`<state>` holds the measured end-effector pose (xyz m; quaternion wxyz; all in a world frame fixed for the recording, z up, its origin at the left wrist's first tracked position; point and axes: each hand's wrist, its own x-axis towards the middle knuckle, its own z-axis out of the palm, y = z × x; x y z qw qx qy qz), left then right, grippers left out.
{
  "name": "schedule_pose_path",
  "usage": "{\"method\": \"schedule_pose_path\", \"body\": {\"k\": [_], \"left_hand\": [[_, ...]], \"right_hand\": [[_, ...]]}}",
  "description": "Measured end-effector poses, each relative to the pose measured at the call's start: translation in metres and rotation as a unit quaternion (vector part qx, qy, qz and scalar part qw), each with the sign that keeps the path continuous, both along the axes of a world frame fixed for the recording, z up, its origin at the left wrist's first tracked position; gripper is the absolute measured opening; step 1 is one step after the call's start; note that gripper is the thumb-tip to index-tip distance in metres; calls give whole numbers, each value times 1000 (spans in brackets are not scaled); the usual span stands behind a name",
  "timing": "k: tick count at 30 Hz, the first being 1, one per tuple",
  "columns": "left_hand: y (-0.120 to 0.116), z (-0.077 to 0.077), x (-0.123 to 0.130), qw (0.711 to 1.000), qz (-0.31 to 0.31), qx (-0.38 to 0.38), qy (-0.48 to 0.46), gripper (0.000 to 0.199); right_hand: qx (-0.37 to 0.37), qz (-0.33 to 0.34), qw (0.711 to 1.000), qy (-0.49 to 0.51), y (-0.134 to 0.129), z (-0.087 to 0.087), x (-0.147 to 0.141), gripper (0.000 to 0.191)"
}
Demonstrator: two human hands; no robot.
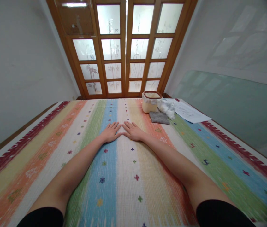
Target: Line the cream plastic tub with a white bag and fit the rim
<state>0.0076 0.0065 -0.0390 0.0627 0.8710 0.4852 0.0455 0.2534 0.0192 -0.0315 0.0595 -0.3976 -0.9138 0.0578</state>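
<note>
My left hand [111, 132] lies flat, palm down, on the striped tablecloth [105, 189], over its blue stripe. Beside it, my right hand [133, 130] rests flat in the same way on the pale stripe. The fingers of both hands are stretched out, and the two hands sit very close together near the middle of the cloth. Neither hand holds anything. Beyond my right hand, a folded grey cloth [159, 118] is the nearest loose object, lying in front of a small cream bin [149, 107] with a brown rim and a plastic liner.
A crumpled white plastic bag [168, 108] leans by the bin. Printed paper sheets [190, 113] lie at the far right of the table. Behind the table stand wooden glazed doors [126, 63], with walls on both sides. A pale green glass-like panel [230, 110] is on the right.
</note>
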Motion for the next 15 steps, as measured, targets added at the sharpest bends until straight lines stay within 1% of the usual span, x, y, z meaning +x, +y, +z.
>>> {"method": "schedule_pose_path", "body": {"k": [10,15], "left_hand": [[0,-1,-1,1000,2,19,-22,75],[1,-1,-2,998,4,35,-43,70]], "right_hand": [[1,-1,1000,4,-1,3,0,82],[5,-7,1000,14,-2,4,1,80]]}}
